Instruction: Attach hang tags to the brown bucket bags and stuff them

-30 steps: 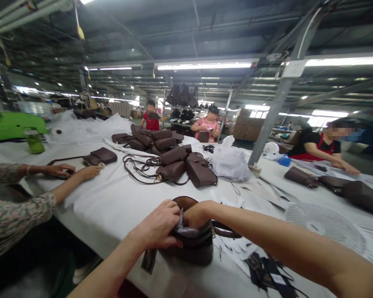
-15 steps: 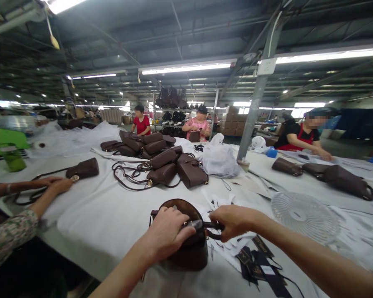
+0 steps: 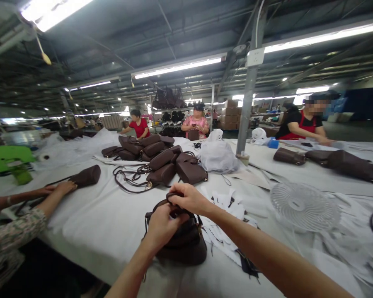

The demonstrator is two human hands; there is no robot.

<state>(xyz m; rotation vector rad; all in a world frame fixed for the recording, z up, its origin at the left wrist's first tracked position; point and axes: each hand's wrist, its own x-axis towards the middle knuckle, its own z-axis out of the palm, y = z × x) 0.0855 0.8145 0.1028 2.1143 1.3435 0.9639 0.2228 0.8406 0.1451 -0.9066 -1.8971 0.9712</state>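
A dark brown handbag (image 3: 186,248) rests on the white-covered table in front of me. My left hand (image 3: 164,223) is at the bag's upper opening, its fingers curled and pressed to the rim; what they grip is hidden. My right hand (image 3: 186,198) pinches the bag's dark handle above the opening, close to my left hand. Just beyond lies a pile of brown bags (image 3: 163,159) with long straps. Black tags (image 3: 248,265) lie to the right of the bag, partly behind my right forearm.
A round white fan (image 3: 304,207) stands at the right among white strips. White plastic (image 3: 219,155) sits near a metal post (image 3: 247,111). At the left, another person's hands hold a brown bag (image 3: 87,176). Several people work across the table.
My right hand has moved left with the handle, from the bag's right side to above its opening. The view has shifted slightly. The neighbour's hand has moved nearer the bag at left.
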